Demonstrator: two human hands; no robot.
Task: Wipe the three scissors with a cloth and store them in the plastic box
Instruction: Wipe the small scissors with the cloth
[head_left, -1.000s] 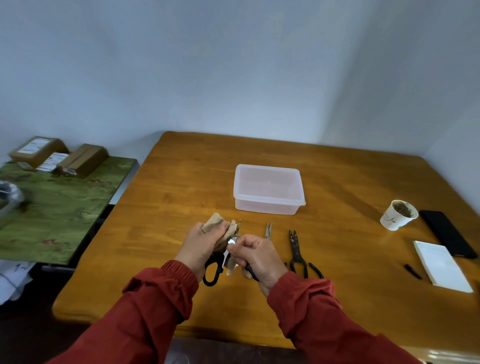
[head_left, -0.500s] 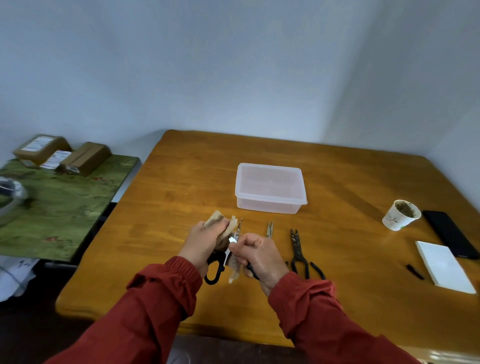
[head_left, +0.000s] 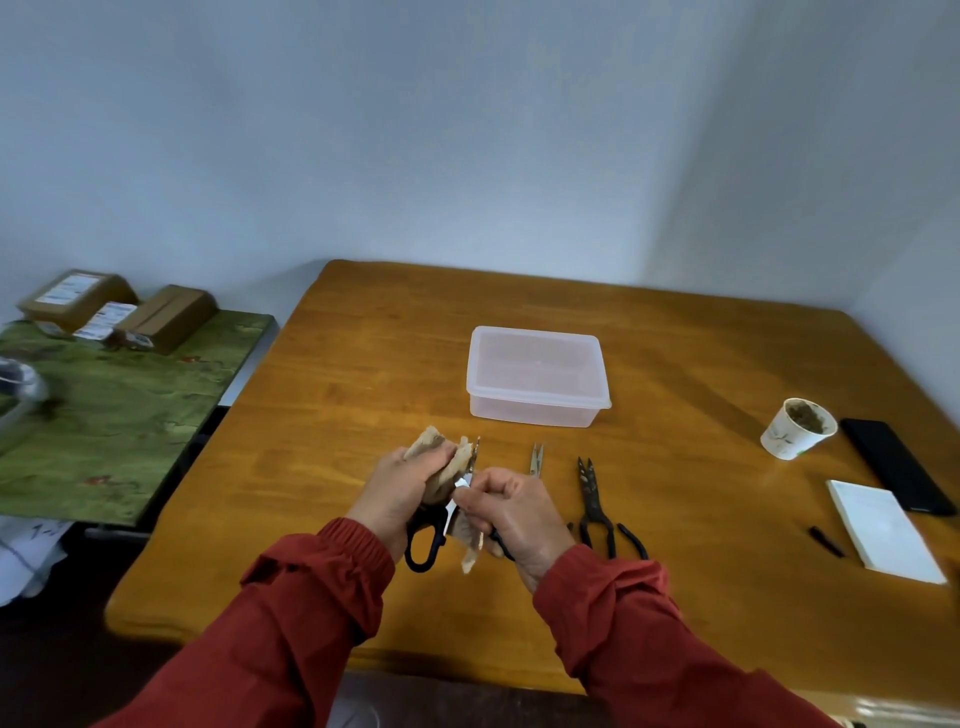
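We take the two hands as dial centre, with 12 o'clock pointing away from the person.

The left hand (head_left: 400, 488) has its grip pressed together around the cloth (head_left: 441, 457), which is bunched over the blades of the black-handled scissors (head_left: 423, 540). A blade tip protrudes from the cloth at 12 o'clock. The right hand (head_left: 514, 514) has its fingers curled round the scissors on the handle side. One handle loop hangs free below the left hand, and a tail of cloth hangs between the hands. This pair is held just above the surface (head_left: 363, 364).

The small snips (head_left: 536, 460) lie on the surface at 1 o'clock, just beside the right hand. The dark scissors (head_left: 592, 499) lie at 3 o'clock, tips pointing away. The plastic box (head_left: 537, 376) stands at 1 o'clock, beyond both.

We note, well apart at 3 o'clock, a paper cup (head_left: 797, 428), a phone (head_left: 893, 465) and a notepad (head_left: 883, 530). A green-covered side table (head_left: 114, 415) stands at 9 o'clock.
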